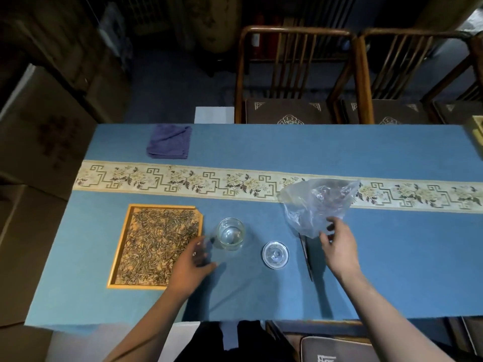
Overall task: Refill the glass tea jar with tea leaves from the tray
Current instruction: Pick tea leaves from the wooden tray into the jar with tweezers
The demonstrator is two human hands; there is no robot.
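Observation:
A wooden tray [119, 246] full of dry tea leaves [159, 241] lies on the blue table at the left. Just right of it stands the open, empty glass tea jar [231, 233]. Its glass lid [276, 254] lies flat on the cloth to the right. My left hand [192, 261] hovers over the tray's right edge, fingers apart, holding nothing, a little short of the jar. My right hand [338, 242] pinches the lower edge of a crumpled clear plastic bag [317, 202]. A thin dark stick-like tool [306, 254] lies beside that hand.
A folded purple cloth [168, 145] lies at the back left of the table. A patterned cream runner [183, 178] crosses the table [261, 291]. Two wooden chairs [295, 74] stand behind the far edge. A pale box corner [477, 129] shows at the far right.

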